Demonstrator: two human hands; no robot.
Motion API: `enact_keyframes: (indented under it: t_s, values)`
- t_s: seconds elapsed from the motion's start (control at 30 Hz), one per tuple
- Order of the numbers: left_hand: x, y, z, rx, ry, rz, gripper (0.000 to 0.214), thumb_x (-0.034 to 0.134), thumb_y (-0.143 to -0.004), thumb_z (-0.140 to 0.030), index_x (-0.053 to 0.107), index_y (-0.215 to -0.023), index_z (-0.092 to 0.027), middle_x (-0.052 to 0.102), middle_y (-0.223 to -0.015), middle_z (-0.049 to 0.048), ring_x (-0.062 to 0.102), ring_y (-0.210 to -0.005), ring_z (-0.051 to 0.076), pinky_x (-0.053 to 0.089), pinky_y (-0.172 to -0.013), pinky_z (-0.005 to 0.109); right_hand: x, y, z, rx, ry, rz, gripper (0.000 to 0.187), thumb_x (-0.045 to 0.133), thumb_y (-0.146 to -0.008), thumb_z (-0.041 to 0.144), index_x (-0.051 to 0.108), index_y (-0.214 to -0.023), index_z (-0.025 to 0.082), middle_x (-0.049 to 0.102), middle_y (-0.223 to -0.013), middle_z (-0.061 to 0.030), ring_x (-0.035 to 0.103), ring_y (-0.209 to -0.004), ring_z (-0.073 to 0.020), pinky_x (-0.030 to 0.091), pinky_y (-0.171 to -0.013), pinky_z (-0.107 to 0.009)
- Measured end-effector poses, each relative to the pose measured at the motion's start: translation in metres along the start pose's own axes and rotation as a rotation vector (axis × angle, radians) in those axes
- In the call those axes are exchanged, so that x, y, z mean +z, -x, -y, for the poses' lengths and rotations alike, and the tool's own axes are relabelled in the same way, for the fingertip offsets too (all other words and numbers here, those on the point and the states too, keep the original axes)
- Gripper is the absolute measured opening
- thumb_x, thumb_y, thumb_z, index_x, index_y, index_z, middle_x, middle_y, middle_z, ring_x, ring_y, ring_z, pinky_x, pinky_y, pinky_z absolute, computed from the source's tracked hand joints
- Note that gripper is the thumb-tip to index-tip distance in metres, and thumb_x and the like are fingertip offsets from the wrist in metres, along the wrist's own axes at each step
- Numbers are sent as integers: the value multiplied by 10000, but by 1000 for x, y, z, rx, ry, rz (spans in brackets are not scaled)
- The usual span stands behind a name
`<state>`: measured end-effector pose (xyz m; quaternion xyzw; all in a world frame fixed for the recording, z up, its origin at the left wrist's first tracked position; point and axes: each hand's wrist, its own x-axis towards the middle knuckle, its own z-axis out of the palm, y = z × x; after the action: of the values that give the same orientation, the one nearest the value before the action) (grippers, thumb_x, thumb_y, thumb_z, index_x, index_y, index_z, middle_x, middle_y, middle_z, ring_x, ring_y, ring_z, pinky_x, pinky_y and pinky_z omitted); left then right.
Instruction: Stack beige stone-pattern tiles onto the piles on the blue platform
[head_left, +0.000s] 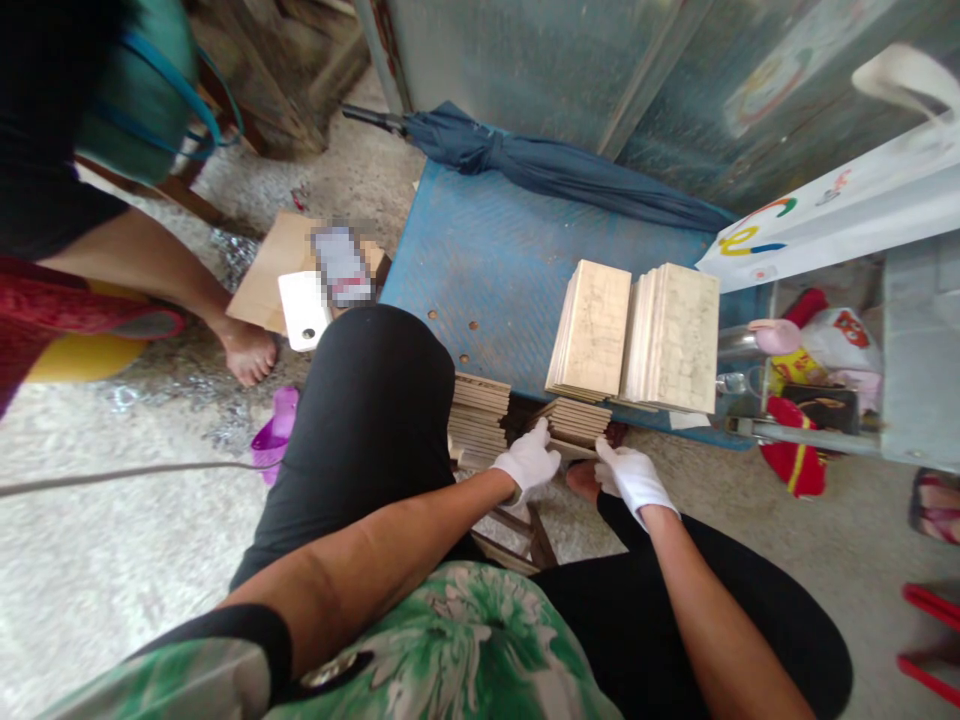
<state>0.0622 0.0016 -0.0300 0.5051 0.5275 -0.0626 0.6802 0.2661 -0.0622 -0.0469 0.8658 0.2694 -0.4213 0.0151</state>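
Both of my hands wear white gloves. My left hand (pixel 529 460) and my right hand (pixel 630 478) grip the two ends of a small stack of beige tiles (pixel 576 422) low down, in front of a blue platform (pixel 487 260). A second stack of tiles (pixel 478 418) sits just left of it, beside my knee. On the platform two taller piles of cream tiles (pixel 592 330) (pixel 675 338) lie side by side.
A folded blue umbrella (pixel 555 170) lies along the platform's far edge. A white bag (pixel 840 215) and a cluttered box (pixel 810 380) stand to the right. Another person's bare foot (pixel 247 350) rests on the floor at left, near cardboard (pixel 277 265) and a purple sandal (pixel 274 430).
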Motion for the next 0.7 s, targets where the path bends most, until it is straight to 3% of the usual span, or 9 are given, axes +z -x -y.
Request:
enact_keyframes:
  t_s: [0.2,0.4,0.53,0.7]
  values:
    - [4,2,1,-28,-19,10,735,562,-851,-176,291,-1525,-60,594,-1360,196,568,-1278,245,427,-1089,303,9,7,-6,291,-377,172,347,644,-866,505,569,-767,181,605,-582,-26,604,-509,-154,518,-521,-254]
    - [7,6,-2,-64,-77,44,580,553,-861,-208,472,-1415,-56,643,-1287,195,609,-1217,276,451,-1054,331,17,15,-8,511,-606,366,245,580,-931,377,612,-916,135,670,-673,-91,658,-572,-180,569,-599,-301]
    - [7,7,-2,-77,-132,86,593,545,-856,-254,484,-1412,-56,637,-1300,186,605,-1219,272,442,-1052,305,21,20,-6,550,-705,368,252,594,-931,328,610,-1077,124,717,-805,-121,703,-666,-196,592,-690,-320]
    - [7,6,1,-79,-205,187,558,577,-815,-297,584,-1305,-30,615,-1317,220,585,-1242,309,440,-1045,315,21,31,-3,587,-762,327,246,580,-916,172,581,-1145,83,724,-809,-130,720,-701,-214,602,-721,-315]
